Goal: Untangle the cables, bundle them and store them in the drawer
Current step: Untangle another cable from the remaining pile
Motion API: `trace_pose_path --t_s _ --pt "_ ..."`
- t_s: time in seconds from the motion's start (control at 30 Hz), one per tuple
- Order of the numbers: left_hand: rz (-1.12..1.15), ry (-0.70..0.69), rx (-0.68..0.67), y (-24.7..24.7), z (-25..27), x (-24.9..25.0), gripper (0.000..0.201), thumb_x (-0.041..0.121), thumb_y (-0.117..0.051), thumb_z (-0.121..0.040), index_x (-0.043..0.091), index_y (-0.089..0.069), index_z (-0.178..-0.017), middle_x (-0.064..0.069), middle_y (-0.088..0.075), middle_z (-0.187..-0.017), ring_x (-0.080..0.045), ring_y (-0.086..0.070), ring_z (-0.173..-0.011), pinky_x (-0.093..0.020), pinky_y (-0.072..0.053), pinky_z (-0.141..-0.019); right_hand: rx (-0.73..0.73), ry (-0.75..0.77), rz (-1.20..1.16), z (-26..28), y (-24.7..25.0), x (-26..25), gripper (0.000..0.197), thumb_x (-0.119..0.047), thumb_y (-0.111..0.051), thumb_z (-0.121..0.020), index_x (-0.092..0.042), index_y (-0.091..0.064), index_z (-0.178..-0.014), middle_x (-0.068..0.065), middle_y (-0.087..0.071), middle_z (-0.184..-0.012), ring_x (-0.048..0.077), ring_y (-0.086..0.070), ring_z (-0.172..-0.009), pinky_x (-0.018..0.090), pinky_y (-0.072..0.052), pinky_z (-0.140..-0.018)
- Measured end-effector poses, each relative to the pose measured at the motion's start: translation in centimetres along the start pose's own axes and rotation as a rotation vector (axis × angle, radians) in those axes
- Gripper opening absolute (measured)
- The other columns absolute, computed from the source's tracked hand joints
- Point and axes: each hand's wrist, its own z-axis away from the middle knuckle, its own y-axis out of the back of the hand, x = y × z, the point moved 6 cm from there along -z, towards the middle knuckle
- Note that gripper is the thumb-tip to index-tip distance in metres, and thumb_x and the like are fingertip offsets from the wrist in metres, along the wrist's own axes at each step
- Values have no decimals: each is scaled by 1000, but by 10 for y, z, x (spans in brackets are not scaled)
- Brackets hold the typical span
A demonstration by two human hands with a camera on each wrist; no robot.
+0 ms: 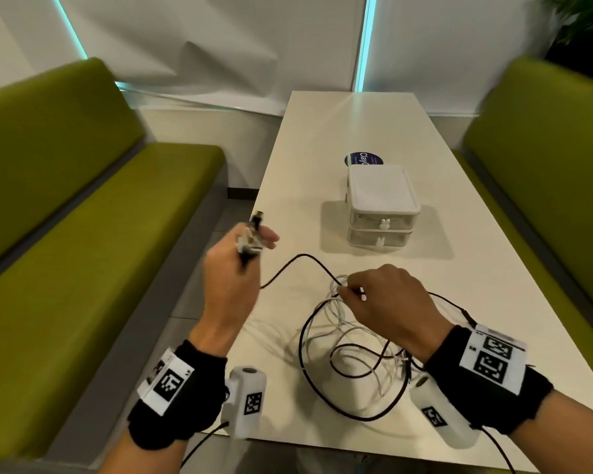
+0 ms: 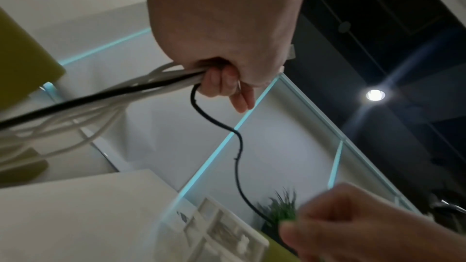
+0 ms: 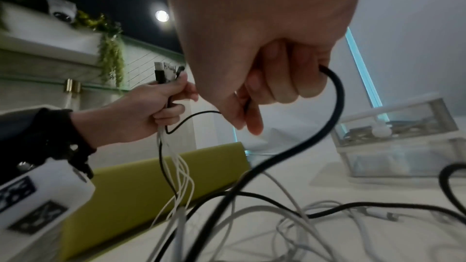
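Note:
A tangle of black and white cables (image 1: 350, 350) lies on the white table (image 1: 356, 131) near its front edge. My left hand (image 1: 240, 254) is raised off the table's left side and grips several cable ends (image 3: 163, 73), plugs sticking up from the fist. White and black strands (image 2: 141, 85) hang from it. My right hand (image 1: 374, 289) hovers over the pile and pinches a black cable (image 3: 332, 95) that runs across to the left hand. A small white two-drawer box (image 1: 380, 210) stands behind the pile, both drawers closed.
Green benches (image 1: 83, 234) flank the table on both sides. A round blue sticker (image 1: 363, 159) sits behind the drawer box. The far half of the table holds nothing else. A green plant (image 1: 579, 22) shows at the top right corner.

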Motion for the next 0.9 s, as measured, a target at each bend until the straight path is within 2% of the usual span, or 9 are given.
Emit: trace_pose_path --t_s 0.17,0.3,0.4,0.47,0.53,0.57,0.63,0.73,0.9 --pt "-131 -203 -452 -60 35 20 32 7 -53 -89 21 -66 -115 9 -69 -107 -11 -67 -94 -30 -54 -81 -19 79 -164 3 -3 -16 30 -47 -53 -93 -23 -68 -82 -1 -54 -58 24 -50 -63 31 -34 -55" --pt "-269 -128 -539 -69 38 1 40 34 -35 -80 16 -67 -95 2 -67 -86 -24 -63 -79 -44 -50 -69 -24 114 -337 4 -1 -6 42 -51 -58 -91 -18 -60 -65 -1 -43 -49 19 -38 -53 30 -30 -52" --pt "-217 -74 -587 -69 37 0 16 14 -53 -87 22 -67 -88 3 -69 -86 -19 -65 -82 -37 -52 -73 -115 49 -454 7 -6 1 50 -55 -59 -88 -16 -52 -57 -10 -50 -51 11 -45 -51 25 -33 -53" --pt "-119 32 -561 -64 31 0 35 -3 -54 -87 30 -63 -81 13 -67 -79 -1 -62 -74 -16 -46 -67 -186 -10 -569 9 -12 3 53 -55 -61 -87 -15 -48 -56 -3 -55 -48 6 -50 -45 27 -39 -56" --pt "29 139 -466 -55 20 -1 32 -10 -48 -90 17 -62 -79 20 -62 -68 10 -56 -65 -9 -38 -61 -258 -38 -690 10 -18 3 52 -50 -61 -89 -15 -44 -55 7 -59 -49 7 -52 -43 23 -36 -51" --pt "97 184 -392 -49 13 -2 27 -7 -49 -93 11 -63 -79 19 -60 -66 10 -54 -63 -12 -37 -60 -288 -47 -737 10 -21 3 50 -48 -61 -91 -16 -43 -56 7 -58 -47 9 -53 -43 21 -34 -51" --pt "240 289 -211 -30 1 -5 21 18 -54 -97 19 -62 -77 16 -54 -62 3 -45 -56 -25 -33 -58 -344 -62 -773 12 -26 4 49 -46 -59 -93 -19 -42 -56 2 -54 -45 13 -54 -44 20 -34 -51" --pt "340 389 24 -1 -16 -18 30 51 -51 -87 26 -60 -72 11 -51 -64 -8 -36 -56 -28 -29 -54 -391 -91 -728 18 -30 6 48 -47 -55 -95 -16 -42 -60 -9 -45 -45 10 -48 -42 20 -36 -50" --pt "36 395 -21 2 -16 -47 24 32 -47 -101 22 -63 -87 8 -59 -75 -9 -47 -62 -28 -38 -58 -324 -50 -717 17 -23 2 45 -44 -49 -98 -15 -47 -63 -11 -42 -47 9 -46 -46 15 -36 -48"
